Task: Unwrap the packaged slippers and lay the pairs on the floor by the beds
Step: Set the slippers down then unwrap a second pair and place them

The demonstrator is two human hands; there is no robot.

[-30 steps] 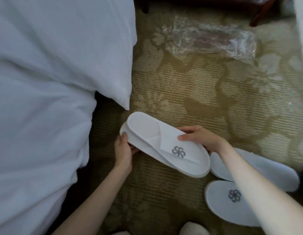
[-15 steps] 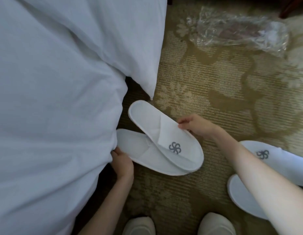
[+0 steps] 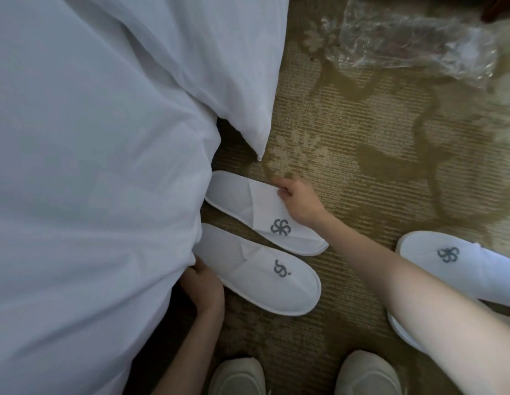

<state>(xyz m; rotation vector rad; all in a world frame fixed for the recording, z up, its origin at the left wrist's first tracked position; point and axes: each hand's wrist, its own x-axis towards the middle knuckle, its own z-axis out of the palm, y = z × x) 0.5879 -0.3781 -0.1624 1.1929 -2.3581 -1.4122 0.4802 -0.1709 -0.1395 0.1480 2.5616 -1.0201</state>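
On the carpet (image 3: pixel 347 138) by the bed (image 3: pixel 91 166), far slipper (image 3: pixel 236 192) and near slipper (image 3: pixel 262 280) lie parallel, heels bedward; right hand (image 3: pixel 300 202) pinches the far strap, left hand (image 3: pixel 203 289) sits at the near heel, its grip hidden.

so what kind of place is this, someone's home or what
Most likely a hotel guest room: white bed linen hanging to a patterned carpet, and thin logo-printed slippers with their clear plastic wrapper lying nearby.

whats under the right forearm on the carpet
A white slipper: only its rounded edge shows, the rest is covered by the forearm. The logo slipper beside it is mostly visible.
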